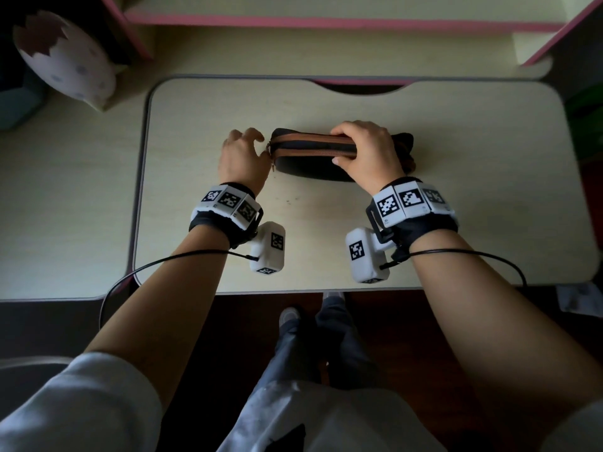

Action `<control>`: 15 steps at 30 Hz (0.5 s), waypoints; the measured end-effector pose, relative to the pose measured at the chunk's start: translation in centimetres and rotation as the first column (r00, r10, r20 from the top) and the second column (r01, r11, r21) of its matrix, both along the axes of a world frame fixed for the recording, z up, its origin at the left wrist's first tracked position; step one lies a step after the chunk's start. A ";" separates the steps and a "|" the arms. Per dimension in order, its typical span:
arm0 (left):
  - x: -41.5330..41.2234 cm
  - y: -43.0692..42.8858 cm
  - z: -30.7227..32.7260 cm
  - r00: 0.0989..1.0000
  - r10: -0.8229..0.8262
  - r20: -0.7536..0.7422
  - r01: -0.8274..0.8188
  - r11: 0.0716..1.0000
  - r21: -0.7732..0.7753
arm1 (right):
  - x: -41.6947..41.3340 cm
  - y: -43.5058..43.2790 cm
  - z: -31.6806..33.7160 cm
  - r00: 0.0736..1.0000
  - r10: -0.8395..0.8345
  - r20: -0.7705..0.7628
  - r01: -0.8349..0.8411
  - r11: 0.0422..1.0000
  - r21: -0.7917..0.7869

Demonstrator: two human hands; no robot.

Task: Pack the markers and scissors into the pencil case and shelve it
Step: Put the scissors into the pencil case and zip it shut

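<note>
A black pencil case (310, 163) with brown zipper bands lies lengthwise on the middle of the pale desk (473, 190). My right hand (367, 151) is clamped over its right half, thumb on the near side, fingers over the top. At the case's left end my left hand (243, 156) pinches the zipper pull with thumb and fingertips. The zipper lines look drawn together along the top. No markers or scissors show outside the case; what is inside is hidden.
A pink-edged shelf (326, 21) runs along the back above the desk. A white egg-shaped holder (65, 60) with dots stands at the far left. Cables trail from both wrist bands. My legs and shoes show below the desk's front edge.
</note>
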State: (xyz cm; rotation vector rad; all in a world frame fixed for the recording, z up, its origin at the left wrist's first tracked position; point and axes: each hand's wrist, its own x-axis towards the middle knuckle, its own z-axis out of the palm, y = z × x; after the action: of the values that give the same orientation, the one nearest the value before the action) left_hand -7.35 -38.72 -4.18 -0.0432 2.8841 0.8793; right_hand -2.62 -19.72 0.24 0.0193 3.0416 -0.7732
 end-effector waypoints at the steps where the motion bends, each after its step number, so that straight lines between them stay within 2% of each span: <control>1: 0.1 0.1 0.3 0.999 -0.033 -0.024 0.033 0.999 -0.003 | 0.2 0.4 0.0 1.000 -0.019 -0.013 0.019 1.000 0.024; 5: 0.8 1.0 1.5 0.971 -0.207 -0.123 0.205 0.978 -0.028 | 1.2 2.3 -0.2 0.988 -0.155 -0.025 0.157 0.980 0.124; 9: 1.6 1.9 2.0 0.951 -0.294 -0.094 0.295 0.956 -0.006 | 2.2 3.4 -0.6 0.966 -0.256 0.044 0.244 0.951 0.189; 15: 2.4 1.7 2.2 0.954 -0.295 -0.062 0.299 0.952 0.065 | 3.7 2.9 -0.9 0.933 -0.355 0.049 0.355 0.935 0.023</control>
State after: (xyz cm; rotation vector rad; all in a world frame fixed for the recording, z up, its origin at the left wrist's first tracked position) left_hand -4.95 -36.98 -2.03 0.4156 2.7960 0.9368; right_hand 1.07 -16.85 -0.70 0.5957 3.0296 -0.7494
